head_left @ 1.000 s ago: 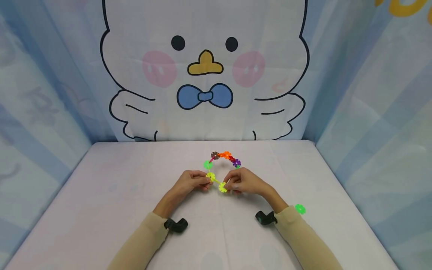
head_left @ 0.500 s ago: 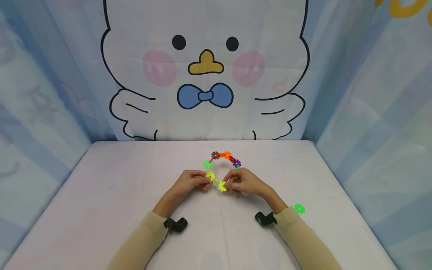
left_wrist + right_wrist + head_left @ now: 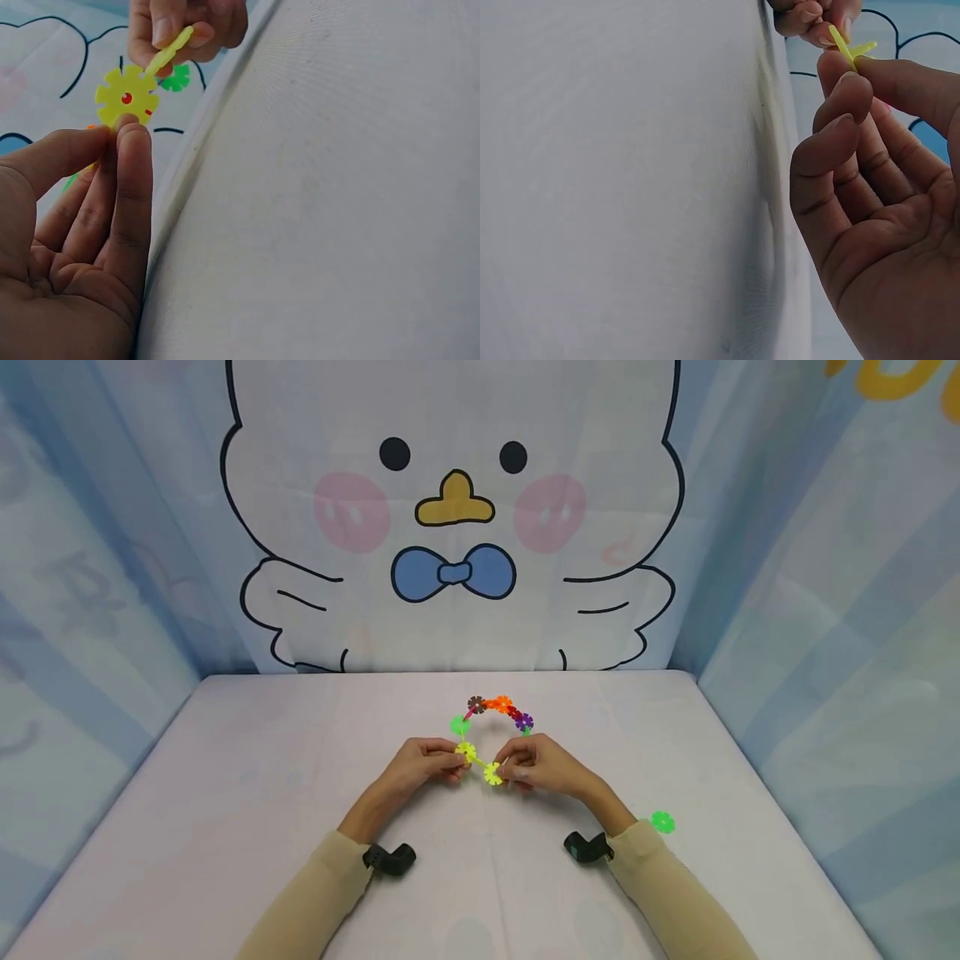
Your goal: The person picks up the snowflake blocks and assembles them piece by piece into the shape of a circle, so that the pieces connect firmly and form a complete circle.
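Note:
Several notched, flower-shaped plastic discs are joined into a curved chain, with green [image 3: 459, 725], brown [image 3: 477, 704], orange [image 3: 503, 703] and purple [image 3: 524, 722] discs along its far side. My left hand [image 3: 422, 763] pinches a yellow disc [image 3: 466, 751] between thumb and fingers; in the left wrist view, that yellow disc [image 3: 124, 94] stands face-on above the fingertips. Thumb and fingers of my right hand [image 3: 546, 763] pinch the neighbouring yellow disc [image 3: 492, 774] at the near end. It appears edge-on as a thin yellow disc [image 3: 841, 46] in the right wrist view. The right hand hides part of the chain.
A loose green disc [image 3: 663, 822] lies on the white-covered table [image 3: 225, 793], beside the right sleeve [image 3: 667, 877]. Black wrist cameras sit at both cuffs, such as the left one [image 3: 392, 859]. A printed curtain [image 3: 450, 635] stands behind the table.

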The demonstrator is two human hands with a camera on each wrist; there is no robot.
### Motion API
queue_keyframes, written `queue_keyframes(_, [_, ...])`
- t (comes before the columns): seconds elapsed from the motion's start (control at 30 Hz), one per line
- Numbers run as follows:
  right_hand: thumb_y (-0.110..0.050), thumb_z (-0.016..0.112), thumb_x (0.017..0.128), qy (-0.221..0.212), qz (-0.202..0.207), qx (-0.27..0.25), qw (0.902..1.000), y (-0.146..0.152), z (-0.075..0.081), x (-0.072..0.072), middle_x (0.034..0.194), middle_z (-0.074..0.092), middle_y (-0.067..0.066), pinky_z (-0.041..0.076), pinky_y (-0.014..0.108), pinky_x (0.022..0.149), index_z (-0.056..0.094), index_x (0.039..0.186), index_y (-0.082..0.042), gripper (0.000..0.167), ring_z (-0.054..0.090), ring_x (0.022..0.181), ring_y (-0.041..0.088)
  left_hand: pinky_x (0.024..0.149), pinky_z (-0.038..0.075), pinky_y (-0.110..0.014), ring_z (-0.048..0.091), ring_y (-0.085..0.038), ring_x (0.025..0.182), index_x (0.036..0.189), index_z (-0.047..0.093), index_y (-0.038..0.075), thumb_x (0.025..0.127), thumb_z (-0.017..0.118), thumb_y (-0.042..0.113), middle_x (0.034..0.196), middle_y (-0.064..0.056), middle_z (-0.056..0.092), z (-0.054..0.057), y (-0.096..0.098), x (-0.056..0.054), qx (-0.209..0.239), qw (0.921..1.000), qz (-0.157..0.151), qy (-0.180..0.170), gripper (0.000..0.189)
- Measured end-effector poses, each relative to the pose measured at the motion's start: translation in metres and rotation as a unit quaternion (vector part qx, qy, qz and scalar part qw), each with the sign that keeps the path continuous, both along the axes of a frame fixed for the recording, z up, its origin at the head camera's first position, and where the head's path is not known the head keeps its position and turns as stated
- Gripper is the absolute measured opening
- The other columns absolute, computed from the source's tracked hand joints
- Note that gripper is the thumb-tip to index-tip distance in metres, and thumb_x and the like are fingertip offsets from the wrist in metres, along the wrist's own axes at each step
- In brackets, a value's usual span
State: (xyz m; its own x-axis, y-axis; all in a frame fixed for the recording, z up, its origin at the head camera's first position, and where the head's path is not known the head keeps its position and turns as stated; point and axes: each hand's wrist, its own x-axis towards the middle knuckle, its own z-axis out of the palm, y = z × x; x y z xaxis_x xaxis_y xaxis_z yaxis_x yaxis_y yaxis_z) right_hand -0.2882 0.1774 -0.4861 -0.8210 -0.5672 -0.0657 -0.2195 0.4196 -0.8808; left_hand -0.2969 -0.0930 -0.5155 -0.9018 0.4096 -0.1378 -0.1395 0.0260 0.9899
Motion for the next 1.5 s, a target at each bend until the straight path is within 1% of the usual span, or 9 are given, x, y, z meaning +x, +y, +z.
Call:
queue_keyframes(0.17, [-0.006,0.068,0.099,0.002,-0.001,-0.005,1.0,0.0,-0.002,-0.001,0.09,0.078,0.014,0.049,0.022,0.058,0.073,0.111,-0.001,0.014,0.057,0.063,0.013,0.074,0.064,-0.023,0.074,-0.007,0.077,0.122,0.069,-0.012,0.099,0.072,0.007,0.091,-0.004,0.082,0.001,0.001,0.0,0.003,1.0,0.002,-0.002,0.03])
queue_keyframes(0.37, [-0.006,0.068,0.099,0.005,0.001,-0.007,1.0,0.001,-0.002,-0.001,0.091,0.078,0.015,0.051,0.022,0.058,0.073,0.111,0.0,0.014,0.058,0.063,0.012,0.075,0.064,-0.022,0.073,-0.008,0.076,0.123,0.069,-0.011,0.1,0.072,0.009,0.089,-0.002,0.08,0.001,0.001,0.001,-0.005,1.0,0.003,-0.003,0.031])
queue_keyframes(0.53, [-0.007,0.068,0.1,0.014,0.007,-0.014,0.9998,0.0,-0.003,0.0,0.092,0.078,0.019,0.049,0.022,0.058,0.073,0.112,0.001,0.015,0.057,0.062,0.011,0.074,0.064,-0.022,0.073,-0.007,0.077,0.122,0.069,-0.012,0.1,0.072,0.008,0.089,-0.001,0.08,0.002,0.001,0.001,0.003,1.0,0.0,0.001,0.03])
queue_keyframes(0.6, [-0.008,0.069,0.1,0.018,0.007,-0.015,0.9997,-0.001,-0.005,0.0,0.092,0.077,0.021,0.051,0.022,0.058,0.073,0.112,0.001,0.016,0.058,0.062,0.011,0.074,0.064,-0.022,0.074,-0.007,0.077,0.122,0.068,-0.013,0.1,0.071,0.006,0.088,-0.001,0.08,0.002,0.001,0.001,0.01,0.9999,-0.001,0.001,0.029])
queue_keyframes(0.73, [-0.009,0.071,0.1,0.014,-0.001,-0.017,0.9997,-0.005,-0.006,0.001,0.091,0.078,0.022,0.06,0.026,0.061,0.074,0.111,0.001,0.016,0.065,0.063,0.012,0.073,0.064,-0.022,0.074,-0.006,0.077,0.121,0.067,-0.014,0.1,0.069,0.003,0.087,0.0,0.08,0.001,0.001,0.001,0.016,0.9998,-0.004,0.005,0.027])
queue_keyframes(0.83, [-0.008,0.07,0.1,0.006,-0.009,-0.027,0.9996,-0.007,-0.008,0.002,0.089,0.077,0.021,0.063,0.028,0.062,0.073,0.11,0.003,0.015,0.069,0.064,0.014,0.072,0.063,-0.021,0.074,-0.006,0.077,0.12,0.067,-0.015,0.1,0.068,0.002,0.087,0.0,0.08,0.0,0.001,0.001,0.017,0.9998,-0.004,0.007,0.027])
queue_keyframes(1.03, [-0.004,0.068,0.1,-0.005,-0.025,-0.042,0.9988,-0.011,-0.01,0.005,0.085,0.076,0.017,0.063,0.028,0.063,0.072,0.108,0.005,0.012,0.071,0.065,0.014,0.071,0.063,-0.021,0.073,-0.006,0.076,0.117,0.068,-0.015,0.1,0.068,0.001,0.085,0.0,0.079,-0.002,0.001,0.001,0.017,0.9998,-0.003,0.009,0.024])
queue_keyframes(1.3, [-0.003,0.068,0.101,-0.005,-0.038,-0.054,0.9978,-0.015,-0.011,0.008,0.081,0.075,0.012,0.061,0.025,0.061,0.071,0.105,0.006,0.01,0.069,0.063,0.012,0.07,0.063,-0.021,0.072,-0.006,0.074,0.115,0.069,-0.013,0.1,0.068,0.002,0.084,0.0,0.079,0.0,0.001,0.002,0.016,0.9998,0.0,0.01,0.021])
queue_keyframes(1.5, [-0.001,0.068,0.1,-0.006,-0.043,-0.053,0.9976,-0.017,-0.01,0.01,0.08,0.074,0.013,0.062,0.025,0.061,0.071,0.103,0.006,0.008,0.069,0.063,0.011,0.069,0.062,-0.021,0.071,-0.007,0.074,0.111,0.07,-0.01,0.098,0.072,0.004,0.083,-0.001,0.078,0.001,0.001,0.002,0.006,0.9999,0.005,0.008,0.019])
